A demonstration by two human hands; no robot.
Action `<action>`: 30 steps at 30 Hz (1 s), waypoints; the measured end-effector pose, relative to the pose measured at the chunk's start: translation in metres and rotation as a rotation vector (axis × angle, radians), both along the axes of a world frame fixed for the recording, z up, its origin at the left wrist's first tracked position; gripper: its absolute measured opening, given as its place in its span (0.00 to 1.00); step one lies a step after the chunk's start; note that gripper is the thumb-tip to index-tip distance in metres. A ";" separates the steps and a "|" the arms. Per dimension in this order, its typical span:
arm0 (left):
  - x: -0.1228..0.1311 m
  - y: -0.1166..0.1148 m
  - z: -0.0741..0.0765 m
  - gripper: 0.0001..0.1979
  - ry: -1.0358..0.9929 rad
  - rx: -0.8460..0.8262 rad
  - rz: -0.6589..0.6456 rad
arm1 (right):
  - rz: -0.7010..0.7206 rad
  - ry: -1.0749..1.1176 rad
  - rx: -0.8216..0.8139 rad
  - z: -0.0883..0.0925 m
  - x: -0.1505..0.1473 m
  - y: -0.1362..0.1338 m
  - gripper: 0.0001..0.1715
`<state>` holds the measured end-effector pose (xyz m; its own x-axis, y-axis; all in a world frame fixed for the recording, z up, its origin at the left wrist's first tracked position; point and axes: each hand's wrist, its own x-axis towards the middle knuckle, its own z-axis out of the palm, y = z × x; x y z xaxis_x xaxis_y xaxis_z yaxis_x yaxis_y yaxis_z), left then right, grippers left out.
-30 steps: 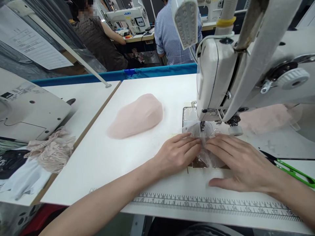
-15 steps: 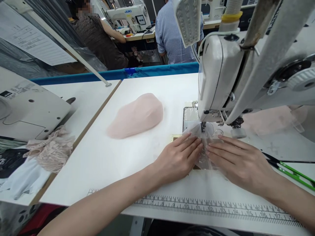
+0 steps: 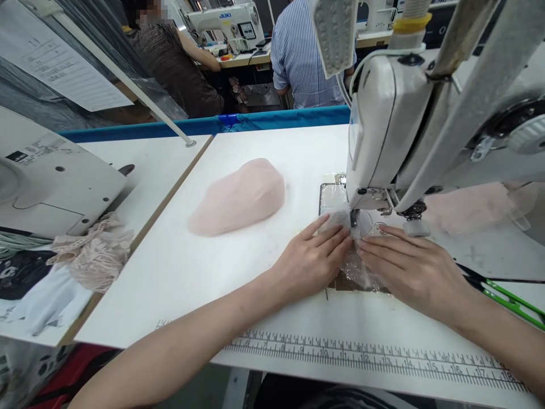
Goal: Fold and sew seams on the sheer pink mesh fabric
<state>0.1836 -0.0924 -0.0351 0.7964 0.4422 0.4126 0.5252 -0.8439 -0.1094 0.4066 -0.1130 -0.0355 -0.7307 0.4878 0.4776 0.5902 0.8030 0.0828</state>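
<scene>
My left hand [image 3: 313, 262] and my right hand [image 3: 409, 267] lie flat on the white table [image 3: 264, 272], fingers stretched out. Between their fingertips they press down a small piece of sheer, see-through fabric [image 3: 356, 262]. The fabric runs up under the needle and presser foot [image 3: 352, 218] of the white sewing machine [image 3: 383, 130]. Both hands' fingertips sit just in front of the needle.
A pink pile of fabric pieces [image 3: 238, 197] lies to the left of the machine, more pink fabric [image 3: 468, 207] behind it. Green-handled snips [image 3: 506, 295] lie at the right. A printed ruler [image 3: 361, 358] lines the front edge. Lace [image 3: 91, 250] sits on the left table. Two people sit at machines behind.
Both hands have slid a little forward toward the needle, pushing the sheer fabric further under the presser foot. My right thumb has drawn in closer to the fingers.
</scene>
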 end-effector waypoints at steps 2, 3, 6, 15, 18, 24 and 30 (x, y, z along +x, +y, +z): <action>-0.001 -0.002 0.001 0.15 -0.005 -0.005 -0.016 | 0.000 -0.017 0.002 -0.001 0.000 0.000 0.14; -0.001 -0.004 0.001 0.15 -0.008 -0.005 -0.033 | 0.004 -0.028 0.004 -0.001 0.000 -0.001 0.14; -0.003 -0.010 0.001 0.15 -0.010 -0.008 -0.064 | 0.019 -0.053 0.015 -0.001 -0.001 -0.005 0.14; -0.002 -0.001 -0.001 0.16 -0.005 -0.027 -0.026 | -0.038 -0.019 0.024 -0.005 -0.002 -0.001 0.15; 0.000 0.000 -0.001 0.16 0.014 -0.042 0.016 | -0.074 -0.019 0.038 -0.005 -0.003 0.000 0.15; 0.000 -0.012 0.001 0.14 -0.030 -0.012 -0.007 | -0.028 -0.006 0.043 -0.002 -0.005 -0.006 0.12; 0.001 -0.010 0.000 0.15 -0.021 -0.015 0.017 | -0.059 0.001 0.058 -0.005 -0.005 -0.004 0.12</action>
